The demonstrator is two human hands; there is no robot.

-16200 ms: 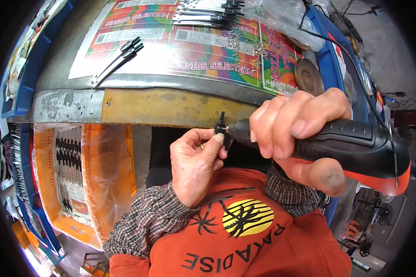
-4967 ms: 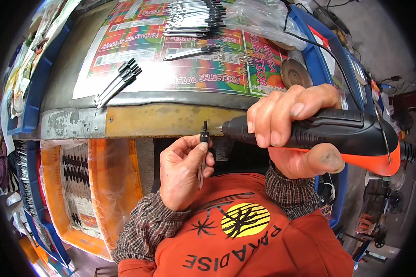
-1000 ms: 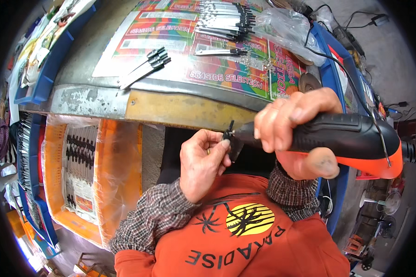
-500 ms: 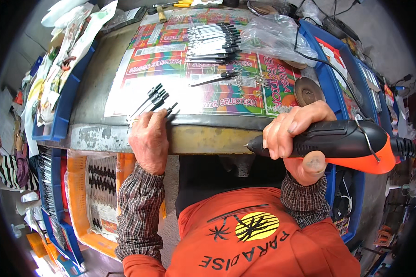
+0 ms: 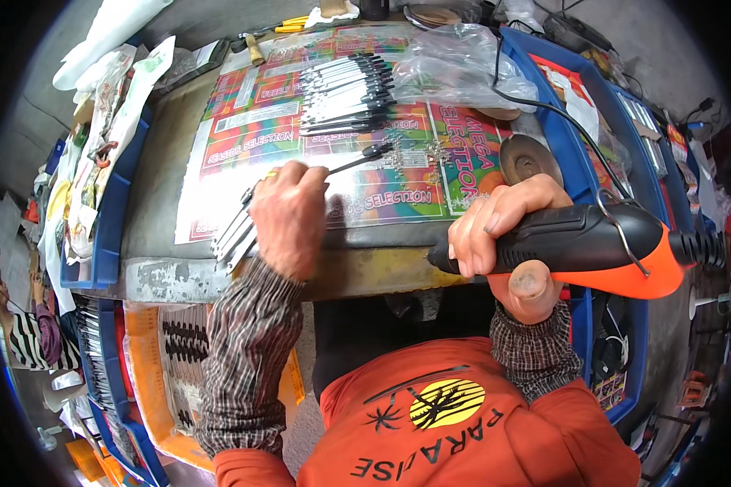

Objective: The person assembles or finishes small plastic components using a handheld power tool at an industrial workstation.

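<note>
My left hand [image 5: 288, 223] is over the near part of the table, its fingers bent and pressed together at the near end of a slim silvery strip with a black end [image 5: 375, 151]. The fingertips partly hide this strip's near end. Several similar strips [image 5: 235, 235] lie fanned under and beside that hand, toward the table edge. My right hand [image 5: 512, 235] is wrapped round a black and orange electric screwdriver [image 5: 593, 243], held level above the front edge, its tip pointing left. A pile of black-ended strips [image 5: 345, 93] lies farther back. Small metal screws [image 5: 418, 158] are scattered right of the strip.
A colourful printed sheet [image 5: 260, 150] covers the table. Clear plastic bags [image 5: 463, 69] and a round dark dish [image 5: 529, 161] are at right. Blue bins [image 5: 110, 235] flank the table; an orange crate [image 5: 150, 390] is below left. A black cord [image 5: 573, 122] hangs across the right side.
My left hand has moved right and away from me, from the fanned strips to the single strip. My right hand keeps its hold on the screwdriver. The whole view has shifted slightly.
</note>
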